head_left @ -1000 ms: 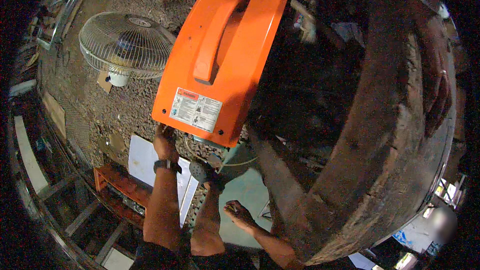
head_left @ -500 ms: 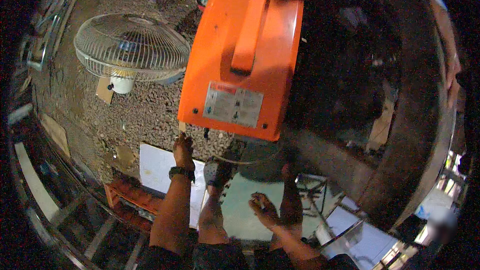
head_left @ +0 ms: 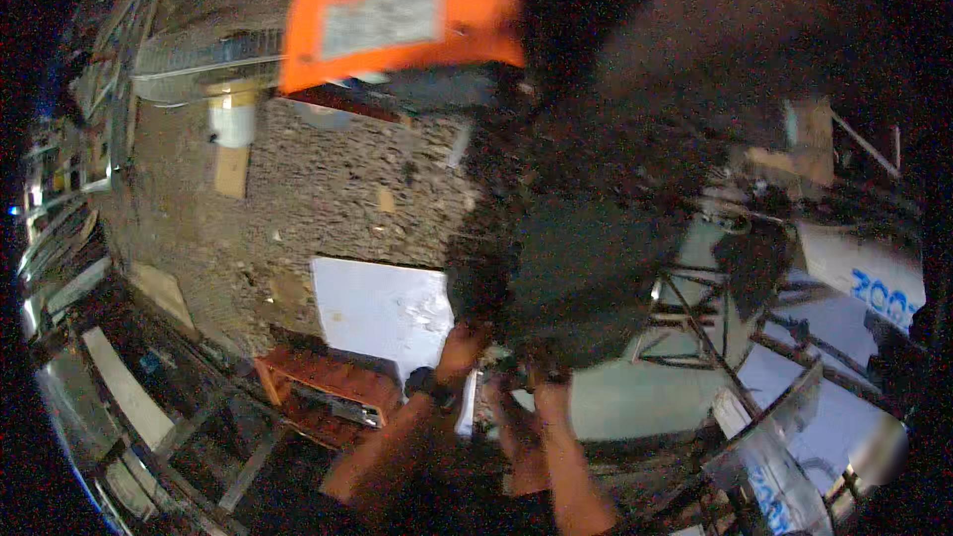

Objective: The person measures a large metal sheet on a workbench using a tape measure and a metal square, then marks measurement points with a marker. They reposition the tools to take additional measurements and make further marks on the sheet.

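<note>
My left hand [head_left: 463, 347], with a dark band on its wrist, is low in the middle of the view. Close beside it on the right is my right hand [head_left: 544, 365]. Shadow and motion blur hide the fingers of both, and I cannot make out whether anything is between them. Beyond them, at the top, stands an orange machine case [head_left: 467, 15] with a pale label on its sloping face; its upper part is cut off. A white flat panel [head_left: 382, 313] lies just left of my left hand.
A caged fan [head_left: 213, 55] stands left of the case on gravelly ground [head_left: 328, 184]. An orange-brown slatted piece [head_left: 328, 392] sits at lower left, near a metal frame [head_left: 189, 437]. Right of my hands are a pale green surface [head_left: 635, 397], dark metal framework [head_left: 685, 318] and white panels [head_left: 794, 397].
My left hand has left the front edge of the orange case and come back beside my right hand. The view has shifted, so the case now appears higher and farther left.
</note>
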The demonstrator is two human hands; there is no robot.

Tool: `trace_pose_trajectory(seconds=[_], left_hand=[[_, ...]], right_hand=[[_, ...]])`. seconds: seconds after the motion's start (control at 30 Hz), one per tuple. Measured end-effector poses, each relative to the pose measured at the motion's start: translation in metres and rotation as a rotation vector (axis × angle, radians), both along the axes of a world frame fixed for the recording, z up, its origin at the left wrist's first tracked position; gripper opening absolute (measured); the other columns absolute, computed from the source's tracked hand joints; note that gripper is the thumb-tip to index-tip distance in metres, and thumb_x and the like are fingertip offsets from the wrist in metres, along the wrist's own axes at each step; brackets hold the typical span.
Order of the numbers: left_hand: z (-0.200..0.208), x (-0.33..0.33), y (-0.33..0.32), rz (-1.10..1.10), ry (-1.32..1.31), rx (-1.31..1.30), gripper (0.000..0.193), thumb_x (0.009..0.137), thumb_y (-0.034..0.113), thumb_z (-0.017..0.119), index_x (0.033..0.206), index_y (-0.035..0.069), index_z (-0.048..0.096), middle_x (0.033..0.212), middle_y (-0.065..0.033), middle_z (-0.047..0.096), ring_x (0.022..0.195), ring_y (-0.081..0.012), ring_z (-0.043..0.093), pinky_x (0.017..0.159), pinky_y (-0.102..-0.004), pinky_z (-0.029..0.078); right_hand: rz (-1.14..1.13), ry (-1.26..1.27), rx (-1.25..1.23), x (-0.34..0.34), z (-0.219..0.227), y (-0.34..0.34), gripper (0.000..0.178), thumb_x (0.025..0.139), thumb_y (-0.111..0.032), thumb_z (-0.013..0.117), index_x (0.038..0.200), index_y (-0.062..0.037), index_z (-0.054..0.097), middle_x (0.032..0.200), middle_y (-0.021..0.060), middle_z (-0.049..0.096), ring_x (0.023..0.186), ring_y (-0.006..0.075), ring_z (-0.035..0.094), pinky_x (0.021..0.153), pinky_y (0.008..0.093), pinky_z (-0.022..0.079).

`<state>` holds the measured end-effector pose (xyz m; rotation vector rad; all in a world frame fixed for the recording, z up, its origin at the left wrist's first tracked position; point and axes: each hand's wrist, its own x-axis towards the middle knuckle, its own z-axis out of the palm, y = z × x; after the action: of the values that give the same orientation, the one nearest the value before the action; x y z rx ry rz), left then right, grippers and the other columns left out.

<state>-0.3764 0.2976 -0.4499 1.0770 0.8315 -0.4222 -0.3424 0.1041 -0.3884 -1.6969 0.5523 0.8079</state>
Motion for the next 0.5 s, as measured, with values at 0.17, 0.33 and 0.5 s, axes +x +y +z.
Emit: trace_pose_trajectory(seconds=[0.17,0.33,0.5], left_hand=[[0.081,0.036,-0.04,-0.52,0.014,0.524,0.042,0.108,0.034,0.052,0.136,0.003,0.059,0.136,-0.0166,0.065,0.122,-0.0284,0.06,0.108,-0.0416,0.046],[0.076,0.042,-0.084,-0.762,-0.04,0.499,0.039,0.107,0.027,0.054,0.136,0.003,0.06,0.133,-0.0168,0.065,0.119,-0.0266,0.062,0.103,-0.0399,0.049],[0.072,0.02,-0.084,-1.005,-0.05,0.457,0.036,0.105,0.02,0.056,0.136,0.003,0.06,0.131,-0.0171,0.065,0.116,-0.0249,0.063,0.097,-0.0382,0.052]], right_hand=[[-0.616,0.299,0.034,-0.026,0.027,-0.016,0.044,0.097,-0.023,0.072,0.136,-0.0068,0.061,0.13,0.0137,0.067,0.111,0.0263,0.066,0.086,0.0386,0.06],[-0.851,0.404,0.147,-0.001,0.045,-0.034,0.041,0.095,-0.02,0.073,0.132,-0.0062,0.063,0.123,0.0098,0.068,0.107,0.022,0.068,0.082,0.0352,0.063],[-0.737,0.374,0.259,-0.021,0.076,-0.062,0.042,0.097,-0.02,0.071,0.136,-0.0069,0.061,0.122,0.0118,0.068,0.107,0.0226,0.068,0.083,0.0356,0.062]])
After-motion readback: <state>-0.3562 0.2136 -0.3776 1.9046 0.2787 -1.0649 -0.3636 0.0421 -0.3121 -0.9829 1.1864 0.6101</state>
